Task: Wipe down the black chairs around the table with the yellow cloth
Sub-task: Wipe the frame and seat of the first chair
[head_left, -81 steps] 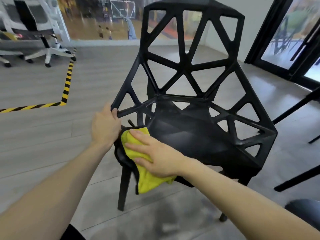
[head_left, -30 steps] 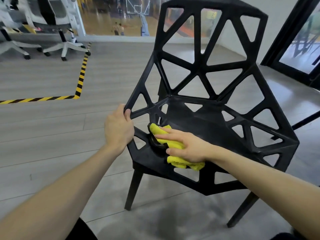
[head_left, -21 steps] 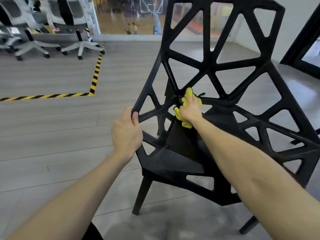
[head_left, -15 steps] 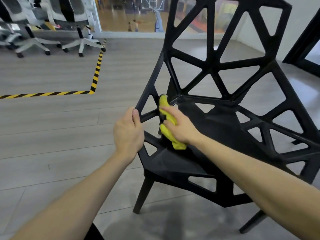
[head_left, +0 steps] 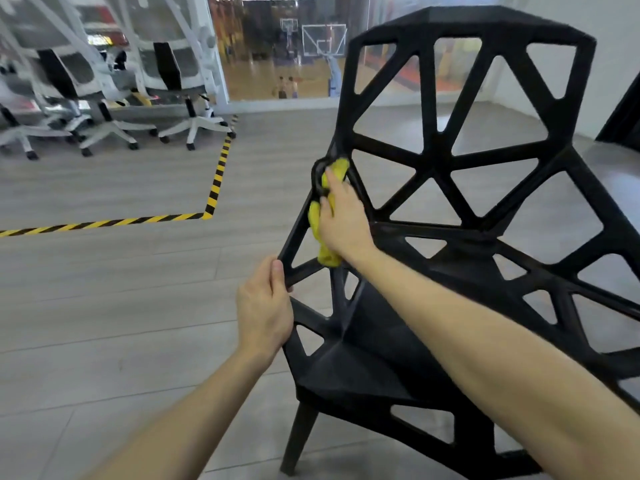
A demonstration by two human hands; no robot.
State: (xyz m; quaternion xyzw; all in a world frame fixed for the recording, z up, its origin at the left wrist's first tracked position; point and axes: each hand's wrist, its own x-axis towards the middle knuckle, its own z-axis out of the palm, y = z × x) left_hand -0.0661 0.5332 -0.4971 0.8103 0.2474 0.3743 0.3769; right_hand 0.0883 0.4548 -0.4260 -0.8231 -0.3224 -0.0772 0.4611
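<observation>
chair (head_left: pixel 460 237) black | cloth (head_left: pixel 325 220) yellow | floor tape (head_left: pixel 214 188) yellow-black striped | office chairs (head_left: pixel 173 74) seemingly white

White office chairs (head_left: pixel 187 81) stood far off to the left of the grip. Yellow and black tape (head_left: pixel 218 178) lay on the grey floor (head_left: pixel 104 306). A basketball hoop (head_left: pixel 323 43) showed behind glass.
</observation>
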